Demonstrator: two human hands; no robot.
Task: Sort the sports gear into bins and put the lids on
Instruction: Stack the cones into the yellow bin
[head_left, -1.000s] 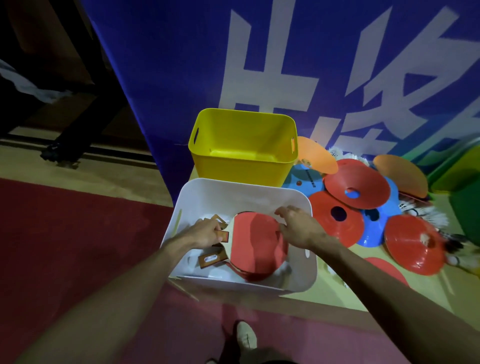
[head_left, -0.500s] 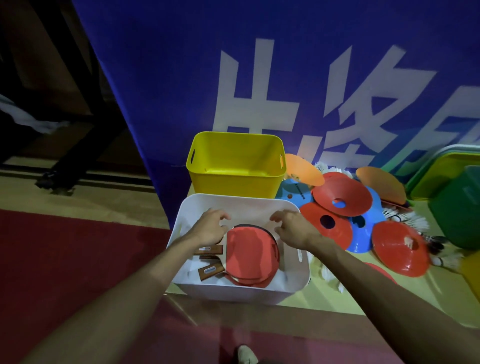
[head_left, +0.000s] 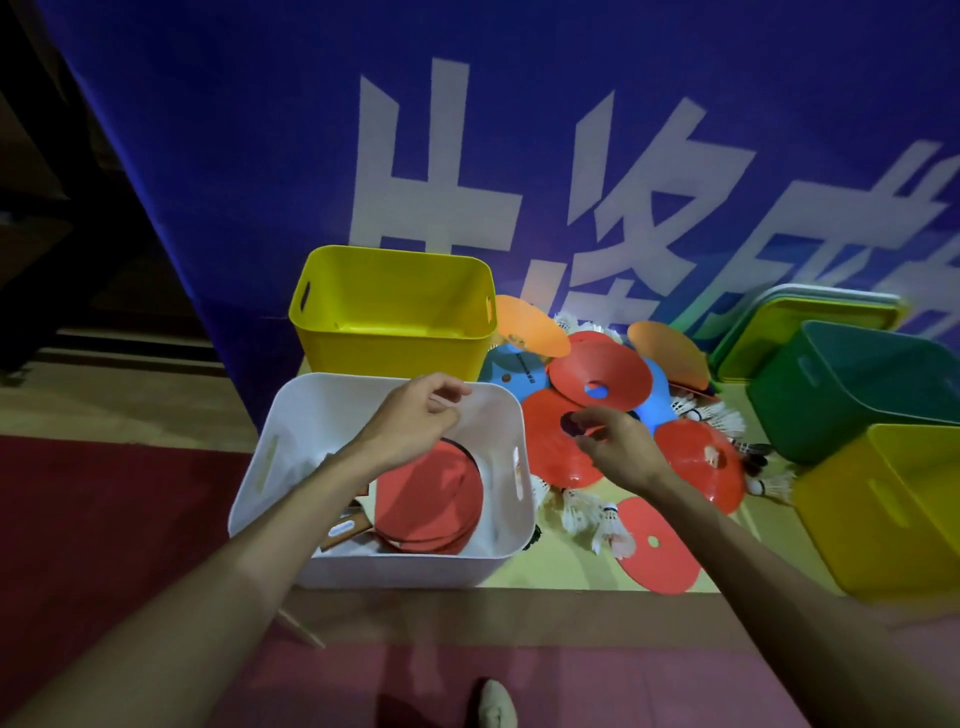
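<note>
A white bin (head_left: 291, 426) on the floor holds several red table-tennis paddles (head_left: 431, 499) with wooden handles. My left hand (head_left: 410, 421) hovers above the bin's far half, fingers loosely curled, holding nothing. My right hand (head_left: 618, 447) is past the bin's right wall, above a red disc cone (head_left: 550, 457), fingers apart and empty. Red, blue and orange disc cones (head_left: 602, 374) lie in a pile to the right of the bins, with white shuttlecocks (head_left: 597, 519) scattered among them. An empty yellow bin (head_left: 389, 338) stands behind the white one.
A green bin (head_left: 852, 395) and a second yellow bin (head_left: 883, 514) stand at the right. Stacked lids (head_left: 810, 317) lean behind them. A blue banner (head_left: 260, 156) rises behind everything. Red mat (head_left: 104, 519) covers the floor at left and near my foot (head_left: 496, 701).
Both hands have come up out of the white bin, leaving the paddles inside. My right hand has moved right, over the red cones. The view has shifted right, showing more bins.
</note>
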